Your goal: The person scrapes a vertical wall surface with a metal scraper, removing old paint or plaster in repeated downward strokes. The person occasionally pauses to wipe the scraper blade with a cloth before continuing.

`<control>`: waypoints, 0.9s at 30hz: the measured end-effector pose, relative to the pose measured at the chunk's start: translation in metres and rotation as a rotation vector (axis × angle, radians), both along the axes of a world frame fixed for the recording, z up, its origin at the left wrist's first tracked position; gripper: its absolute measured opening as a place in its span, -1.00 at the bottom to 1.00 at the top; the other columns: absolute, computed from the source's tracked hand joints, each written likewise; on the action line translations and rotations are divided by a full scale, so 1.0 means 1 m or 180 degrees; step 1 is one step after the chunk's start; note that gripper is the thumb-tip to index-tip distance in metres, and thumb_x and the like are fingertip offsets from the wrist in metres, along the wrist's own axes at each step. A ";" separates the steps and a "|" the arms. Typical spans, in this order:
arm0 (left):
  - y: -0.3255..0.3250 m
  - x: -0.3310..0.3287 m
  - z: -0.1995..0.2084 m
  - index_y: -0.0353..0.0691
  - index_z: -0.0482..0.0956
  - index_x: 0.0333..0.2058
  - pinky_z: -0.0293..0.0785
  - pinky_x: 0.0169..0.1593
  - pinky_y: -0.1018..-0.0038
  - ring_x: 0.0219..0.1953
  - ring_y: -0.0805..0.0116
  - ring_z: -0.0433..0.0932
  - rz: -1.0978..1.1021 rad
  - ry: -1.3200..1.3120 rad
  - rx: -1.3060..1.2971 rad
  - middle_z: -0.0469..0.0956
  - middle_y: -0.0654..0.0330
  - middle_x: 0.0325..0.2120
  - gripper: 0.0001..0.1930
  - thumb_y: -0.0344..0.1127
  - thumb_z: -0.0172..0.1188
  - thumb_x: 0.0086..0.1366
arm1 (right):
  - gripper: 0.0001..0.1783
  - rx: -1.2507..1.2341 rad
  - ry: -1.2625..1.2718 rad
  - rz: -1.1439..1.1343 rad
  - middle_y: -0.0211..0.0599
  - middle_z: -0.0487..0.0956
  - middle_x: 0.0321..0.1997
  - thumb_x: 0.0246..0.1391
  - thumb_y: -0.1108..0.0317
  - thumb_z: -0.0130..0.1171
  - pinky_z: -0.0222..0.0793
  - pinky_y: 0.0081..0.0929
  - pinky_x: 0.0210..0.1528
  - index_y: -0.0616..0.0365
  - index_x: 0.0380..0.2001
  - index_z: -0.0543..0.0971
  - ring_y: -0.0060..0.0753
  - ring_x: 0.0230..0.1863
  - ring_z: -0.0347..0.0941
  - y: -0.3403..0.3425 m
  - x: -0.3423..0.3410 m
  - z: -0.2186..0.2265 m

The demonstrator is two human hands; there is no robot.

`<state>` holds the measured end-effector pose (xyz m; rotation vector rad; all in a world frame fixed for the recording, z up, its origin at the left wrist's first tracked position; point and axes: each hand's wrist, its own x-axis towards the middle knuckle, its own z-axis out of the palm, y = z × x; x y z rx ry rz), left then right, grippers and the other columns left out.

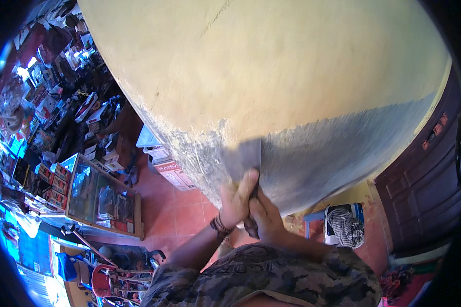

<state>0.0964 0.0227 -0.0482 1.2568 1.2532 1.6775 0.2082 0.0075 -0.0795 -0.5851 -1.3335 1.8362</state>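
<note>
A wide metal scraper (249,154) lies with its blade against the wall (292,61), at the border between yellow paint and a grey bared patch (312,163). My right hand (267,217) is wrapped round the dark handle, whose end sticks out below the fingers. On the left, my left hand (236,199), with bracelets at the wrist, is closed on the upper handle near the base of the blade. The blade's edge is slightly blurred. Left of it, the wall is rough and patchy, with paint partly gone.
A glass display case (105,197) and crowded shelves stand to the left. Behind the wall's left edge is a cardboard box (175,175) on the red tiled floor (176,222). At right are a container with striped cloth (344,225) and a dark panelled door (420,179).
</note>
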 end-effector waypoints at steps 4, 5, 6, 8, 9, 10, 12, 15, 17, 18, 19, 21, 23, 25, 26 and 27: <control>0.002 0.002 -0.005 -0.30 0.56 -0.53 0.24 -0.66 0.59 -0.70 0.61 0.40 -0.0023 -0.0321 0.0246 0.45 0.36 -0.75 -0.56 -0.03 0.11 0.39 | -0.27 0.0056 -0.0282 0.0095 -0.34 0.45 -0.35 0.37 0.06 -0.24 0.34 -0.65 -0.46 0.05 0.44 -0.21 -0.68 -0.53 0.33 0.002 0.005 0.001; 0.003 0.000 -0.004 -0.29 0.57 -0.53 0.23 -0.66 0.59 -0.70 0.61 0.40 -0.0127 -0.0377 0.0092 0.45 0.36 -0.75 -0.56 -0.03 0.11 0.39 | -0.27 -0.0137 -0.0028 0.0278 -0.32 0.45 -0.30 0.38 0.06 -0.25 0.35 -0.65 -0.43 0.05 0.44 -0.22 -0.68 -0.50 0.34 0.002 0.006 0.002; 0.003 0.001 -0.003 -0.29 0.57 -0.52 0.23 -0.66 0.59 -0.70 0.61 0.40 -0.0076 -0.0467 0.0067 0.45 0.36 -0.74 -0.56 -0.03 0.11 0.39 | -0.26 -0.0344 0.0334 0.0411 -0.29 0.46 -0.25 0.38 0.07 -0.25 0.36 -0.65 -0.40 0.05 0.45 -0.23 -0.68 -0.46 0.35 0.002 0.005 0.002; 0.004 0.001 -0.001 -0.29 0.58 -0.51 0.24 -0.66 0.60 -0.70 0.62 0.40 -0.0325 -0.0344 -0.0241 0.47 0.36 -0.74 -0.57 -0.04 0.11 0.39 | -0.28 -0.0275 0.0218 0.0323 -0.31 0.46 -0.31 0.38 0.08 -0.24 0.36 -0.64 -0.48 0.05 0.44 -0.20 -0.69 -0.53 0.33 0.001 0.003 0.002; 0.005 -0.001 0.000 -0.30 0.57 -0.51 0.24 -0.67 0.60 -0.70 0.62 0.40 -0.0343 -0.0175 -0.0252 0.47 0.36 -0.74 -0.57 -0.04 0.11 0.39 | -0.29 -0.0234 0.0000 0.0118 -0.33 0.46 -0.37 0.38 0.08 -0.24 0.34 -0.64 -0.52 0.05 0.44 -0.19 -0.69 -0.57 0.31 0.000 0.000 0.002; 0.005 0.001 0.001 -0.30 0.57 -0.52 0.24 -0.67 0.59 -0.71 0.62 0.39 0.0004 -0.0182 -0.0241 0.46 0.36 -0.74 -0.57 -0.04 0.11 0.39 | -0.30 -0.0322 -0.0189 -0.0019 -0.36 0.45 -0.43 0.38 0.09 -0.24 0.33 -0.64 -0.57 0.05 0.44 -0.17 -0.69 -0.61 0.29 0.001 -0.002 0.003; 0.008 0.003 0.003 -0.31 0.57 -0.52 0.23 -0.69 0.58 -0.72 0.63 0.37 0.0093 -0.0293 0.0337 0.46 0.36 -0.74 -0.56 -0.05 0.11 0.39 | -0.47 0.0302 -0.0089 -0.0510 -0.43 0.33 -0.54 0.38 0.01 -0.22 0.15 -0.65 -0.67 0.04 0.26 0.09 -0.69 -0.68 0.17 0.000 -0.005 0.004; 0.009 0.003 0.005 -0.30 0.56 -0.53 0.22 -0.69 0.58 -0.71 0.65 0.33 0.0029 -0.0310 0.0531 0.43 0.37 -0.75 -0.57 -0.07 0.11 0.39 | -0.41 -0.0019 -0.0047 -0.0149 -0.42 0.39 -0.42 0.38 0.06 -0.21 0.21 -0.68 -0.55 0.04 0.35 0.00 -0.70 -0.57 0.25 0.001 -0.003 0.007; 0.009 0.002 0.005 -0.29 0.55 -0.54 0.22 -0.63 0.59 -0.66 0.68 0.30 -0.0151 -0.0485 0.0105 0.41 0.40 -0.74 -0.61 -0.12 0.12 0.39 | -0.34 -0.0278 0.0442 -0.0018 -0.42 0.41 -0.37 0.37 0.08 -0.20 0.25 -0.69 -0.50 0.03 0.41 -0.06 -0.70 -0.52 0.29 0.003 -0.002 0.009; 0.010 0.003 0.004 -0.30 0.55 -0.54 0.23 -0.61 0.59 -0.65 0.68 0.31 -0.0359 -0.0224 -0.0096 0.41 0.40 -0.74 -0.61 -0.13 0.13 0.39 | -0.36 -0.0107 0.0387 0.0082 -0.45 0.38 -0.42 0.37 0.05 -0.19 0.22 -0.68 -0.53 0.02 0.39 -0.02 -0.69 -0.54 0.27 0.004 0.000 0.009; 0.009 0.002 0.003 -0.30 0.55 -0.53 0.24 -0.60 0.59 -0.64 0.67 0.32 -0.0290 -0.0043 -0.0250 0.41 0.40 -0.74 -0.62 -0.14 0.13 0.39 | -0.39 0.0000 0.0254 -0.0144 -0.46 0.33 -0.51 0.36 -0.01 -0.18 0.16 -0.66 -0.63 -0.01 0.35 0.06 -0.68 -0.63 0.21 0.003 -0.001 0.008; 0.009 0.003 0.000 -0.33 0.54 -0.55 0.25 -0.60 0.58 -0.64 0.66 0.32 -0.0196 -0.0187 -0.0514 0.41 0.39 -0.74 -0.61 -0.17 0.13 0.39 | -0.39 -0.0355 -0.0243 -0.0418 -0.48 0.29 -0.61 0.33 -0.11 -0.15 0.09 -0.63 -0.73 -0.04 0.31 0.14 -0.67 -0.74 0.14 0.001 -0.001 0.006; 0.009 0.004 0.000 -0.32 0.54 -0.56 0.24 -0.61 0.59 -0.64 0.66 0.32 -0.0088 -0.0315 0.0167 0.42 0.39 -0.73 -0.61 -0.18 0.12 0.39 | -0.40 -0.0116 -0.0076 -0.0479 -0.47 0.29 -0.60 0.33 -0.12 -0.15 0.09 -0.63 -0.73 -0.05 0.27 0.16 -0.67 -0.74 0.14 -0.002 -0.002 0.003; 0.008 0.006 0.003 -0.30 0.57 -0.47 0.30 -0.53 0.59 -0.56 0.66 0.37 -0.0346 -0.0118 0.0333 0.48 0.36 -0.63 -0.68 -0.19 0.12 0.39 | -0.42 -0.0436 -0.0236 -0.0471 -0.45 0.30 -0.58 0.33 -0.13 -0.16 0.09 -0.63 -0.74 -0.05 0.24 0.17 -0.67 -0.75 0.15 -0.005 -0.001 0.001; 0.007 0.006 0.005 -0.30 0.58 -0.42 0.32 -0.48 0.58 -0.51 0.65 0.39 -0.0417 -0.0379 0.0065 0.50 0.34 -0.58 -0.70 -0.19 0.12 0.39 | -0.44 -0.0205 0.0026 -0.0389 -0.45 0.29 -0.58 0.33 -0.12 -0.16 0.09 -0.63 -0.74 -0.05 0.24 0.18 -0.67 -0.75 0.14 -0.006 0.000 0.000; 0.006 0.008 0.007 -0.30 0.58 -0.37 0.35 -0.43 0.58 -0.47 0.65 0.41 -0.0587 -0.0522 -0.0144 0.52 0.32 -0.53 -0.72 -0.18 0.12 0.39 | -0.45 -0.0170 0.0121 -0.0416 -0.44 0.29 -0.58 0.34 -0.11 -0.17 0.09 -0.62 -0.74 -0.05 0.23 0.18 -0.66 -0.75 0.14 -0.007 0.001 0.000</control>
